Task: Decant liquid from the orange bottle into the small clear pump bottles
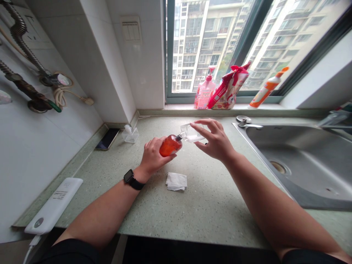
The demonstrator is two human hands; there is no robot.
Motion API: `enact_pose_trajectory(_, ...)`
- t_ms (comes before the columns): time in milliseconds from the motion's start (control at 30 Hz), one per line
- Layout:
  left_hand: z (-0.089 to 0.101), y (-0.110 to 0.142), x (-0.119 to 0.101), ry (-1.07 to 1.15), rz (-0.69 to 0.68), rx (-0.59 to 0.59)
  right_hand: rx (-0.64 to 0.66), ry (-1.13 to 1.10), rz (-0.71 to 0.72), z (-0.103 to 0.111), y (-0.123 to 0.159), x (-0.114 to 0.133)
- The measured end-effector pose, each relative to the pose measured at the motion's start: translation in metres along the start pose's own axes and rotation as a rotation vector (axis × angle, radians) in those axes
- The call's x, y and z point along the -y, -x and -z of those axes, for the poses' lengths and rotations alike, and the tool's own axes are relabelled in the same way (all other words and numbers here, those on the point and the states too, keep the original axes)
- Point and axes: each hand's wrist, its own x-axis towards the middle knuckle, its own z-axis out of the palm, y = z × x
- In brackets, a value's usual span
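Observation:
My left hand is wrapped round a bottle of orange-red liquid, tipped to the right. Its dark threaded neck meets the mouth of a clear square bottle, which lies tilted in the fingers of my right hand. Whether liquid is passing between the two mouths I cannot tell. Just below the hands a folded white tissue lies on the speckled green counter. Behind my left hand, near the wall, sits a small clear piece with a pump-like top.
A phone and a white power bank-like device lie at the left. The steel sink is at the right. On the sill stand a pink pump bottle, a red bag and an orange-white bottle.

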Motion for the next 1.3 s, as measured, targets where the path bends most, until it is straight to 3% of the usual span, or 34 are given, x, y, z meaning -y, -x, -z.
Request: enact_pose_trajectory(1300, -0.0008, 0.0001, 0.0002, 0.016, -0.015, 0.010, -0.018, -0.009, 0.045, 0.0028, -0.0029, 0.0003)
